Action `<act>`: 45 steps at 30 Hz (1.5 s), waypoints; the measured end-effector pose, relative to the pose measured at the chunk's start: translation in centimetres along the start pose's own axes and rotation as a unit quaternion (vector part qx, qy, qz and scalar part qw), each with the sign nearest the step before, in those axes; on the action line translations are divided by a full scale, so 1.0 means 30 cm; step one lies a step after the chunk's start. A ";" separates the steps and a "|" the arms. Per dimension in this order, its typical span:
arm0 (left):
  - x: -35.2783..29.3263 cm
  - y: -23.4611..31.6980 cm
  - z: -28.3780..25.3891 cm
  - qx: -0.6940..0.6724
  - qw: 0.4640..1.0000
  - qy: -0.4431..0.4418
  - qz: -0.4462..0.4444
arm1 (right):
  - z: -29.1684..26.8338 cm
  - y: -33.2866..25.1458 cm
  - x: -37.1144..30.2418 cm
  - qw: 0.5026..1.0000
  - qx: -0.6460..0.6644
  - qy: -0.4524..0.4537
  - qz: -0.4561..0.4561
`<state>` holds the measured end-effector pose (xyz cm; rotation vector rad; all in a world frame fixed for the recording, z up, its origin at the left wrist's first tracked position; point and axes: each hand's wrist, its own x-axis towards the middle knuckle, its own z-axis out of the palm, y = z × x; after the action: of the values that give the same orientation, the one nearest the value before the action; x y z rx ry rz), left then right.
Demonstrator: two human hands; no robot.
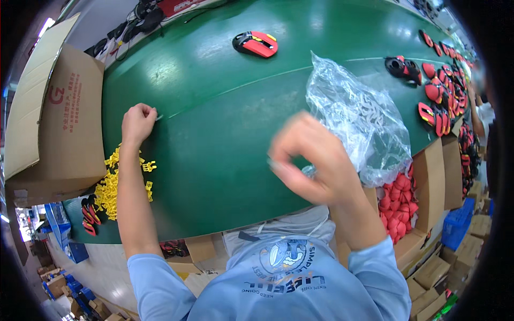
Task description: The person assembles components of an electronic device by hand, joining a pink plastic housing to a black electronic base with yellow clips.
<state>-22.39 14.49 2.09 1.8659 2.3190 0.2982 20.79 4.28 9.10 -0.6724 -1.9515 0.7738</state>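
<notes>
My left hand [138,124] is over the left part of the green table, its thumb and fingers pinched together. A small pale sliver shows at the fingertips, too small to name. My right hand [309,158] is smeared by motion above the near middle of the table. Its fingers curl into a loop, but whether they hold anything cannot be made out. Just beyond and right of it lies a crumpled clear plastic bag [358,115]. Beside my left forearm is a pile of yellow plastic clips [110,190].
A red-and-black mouse-shaped shell [256,44] lies toward the table's far side. Many similar parts [447,91] crowd the right end. A cardboard box [80,112] stands at the left edge. An open carton of red parts [397,206] sits below the near right edge.
</notes>
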 end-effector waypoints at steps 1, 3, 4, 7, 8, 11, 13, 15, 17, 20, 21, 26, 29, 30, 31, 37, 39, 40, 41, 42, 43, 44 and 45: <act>-0.007 0.027 -0.003 -0.010 1.000 0.010 0.014 | -0.036 -0.024 -0.083 0.999 0.022 0.017 0.035; 0.014 -0.015 -0.014 -0.033 0.998 0.025 0.046 | -0.110 -0.086 -0.229 0.985 0.135 0.076 0.074; 0.023 -0.026 -0.003 -0.059 0.994 0.033 0.084 | -0.144 -0.118 -0.284 0.964 0.224 0.119 0.083; 0.056 0.157 -0.053 -0.151 0.978 0.014 0.145 | -0.181 -0.252 -0.263 0.859 0.430 0.244 -0.135; 0.027 0.248 -0.060 -0.178 0.964 -0.026 0.194 | -0.172 -0.282 -0.232 0.796 0.524 0.247 -0.176; -0.085 0.563 -0.009 -0.151 0.913 -0.085 0.371 | -0.038 -0.320 -0.100 0.745 0.533 0.326 -0.234; -0.101 0.773 0.061 -0.083 0.864 -0.102 0.485 | -0.008 -0.352 -0.012 0.573 0.488 0.485 -0.445; -0.100 0.850 0.104 -0.081 0.852 -0.092 0.509 | -0.026 -0.334 -0.014 0.573 0.512 0.463 -0.442; -0.053 0.871 0.126 -0.108 0.866 -0.099 0.478 | -0.047 -0.307 -0.025 0.577 0.545 0.417 -0.444; 0.019 0.843 0.090 -0.164 0.923 -0.115 0.329 | -0.079 -0.291 -0.056 0.597 0.567 0.348 -0.449; 0.060 0.823 0.098 -0.155 0.938 -0.103 0.291 | -0.092 -0.274 -0.059 0.599 0.579 0.317 -0.453; 0.250 0.826 0.148 0.036 0.978 -0.062 0.196 | -0.347 -0.190 -0.250 0.891 0.267 0.323 -0.175; 0.268 0.869 0.121 0.066 0.977 -0.130 0.153 | -0.423 -0.032 -0.305 0.936 -0.112 0.334 0.015; 0.297 0.856 0.144 0.062 0.974 -0.137 0.167 | -0.474 0.003 -0.305 0.933 -0.248 0.230 0.128; 0.332 0.835 0.177 0.057 0.978 -0.111 0.165 | -0.500 0.059 -0.288 0.918 -0.350 0.156 0.102; 0.459 0.678 0.171 -0.086 0.956 -0.196 0.200 | -0.715 -0.020 -0.487 0.853 -0.435 0.231 0.173; 0.487 0.625 0.189 -0.124 0.942 -0.225 0.215 | -0.840 -0.030 -0.703 0.829 -0.376 0.361 0.203; 0.499 0.562 0.183 -0.154 0.939 -0.236 0.196 | -0.888 -0.021 -0.822 0.813 -0.348 0.410 0.225; 0.565 0.476 0.196 -0.143 0.946 -0.217 0.193 | -0.894 -0.026 -0.917 0.777 -0.381 0.403 0.297; 0.615 0.421 0.215 -0.131 0.953 -0.198 0.190 | -0.884 -0.017 -1.023 0.736 -0.410 0.393 0.369; 0.624 0.435 0.253 -0.133 0.950 -0.203 0.198 | -0.864 0.020 -1.176 0.726 -0.402 0.370 0.418; 0.627 0.445 0.279 -0.051 0.961 -0.153 0.224 | -0.830 0.083 -1.318 0.717 -0.390 0.346 0.463; 0.624 0.440 0.277 0.034 0.964 -0.097 0.244 | -0.774 0.141 -1.401 0.725 -0.434 0.235 0.481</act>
<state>-11.93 35.99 -2.57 2.3626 1.7421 0.0815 60.59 -17.13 -7.68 -2.3121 -1.2870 0.1022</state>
